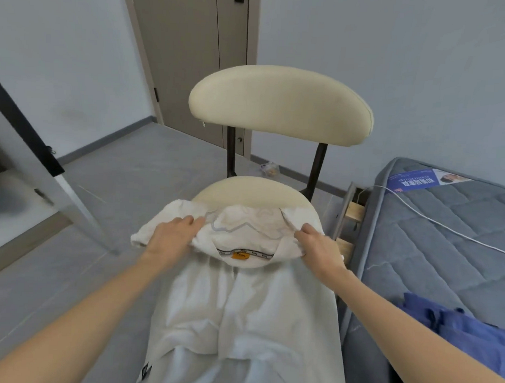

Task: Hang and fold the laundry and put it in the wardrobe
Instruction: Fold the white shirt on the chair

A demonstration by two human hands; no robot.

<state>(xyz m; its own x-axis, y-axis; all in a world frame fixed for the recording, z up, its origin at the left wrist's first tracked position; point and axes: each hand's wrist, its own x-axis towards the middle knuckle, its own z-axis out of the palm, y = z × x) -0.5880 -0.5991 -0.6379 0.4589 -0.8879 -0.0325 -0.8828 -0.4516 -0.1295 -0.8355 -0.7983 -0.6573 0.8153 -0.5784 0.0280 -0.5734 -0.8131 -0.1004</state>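
A white hooded garment point(241, 314) lies over the seat of a cream chair point(280, 106) and hangs toward me, its orange neck label facing up. My left hand point(172, 234) pinches the cloth at the left side of the hood. My right hand point(318, 248) pinches the hood's right side. Both hands sit level with each other, just above the neck opening. A blue garment point(464, 327) lies crumpled on the bed at the lower right.
A grey quilted mattress point(443, 255) stands close on the right, with a white cable across it. A white panel with a dark edge point(46, 161) leans at the left. Behind the chair is a closed brown door point(193, 60). Grey floor spreads on the left.
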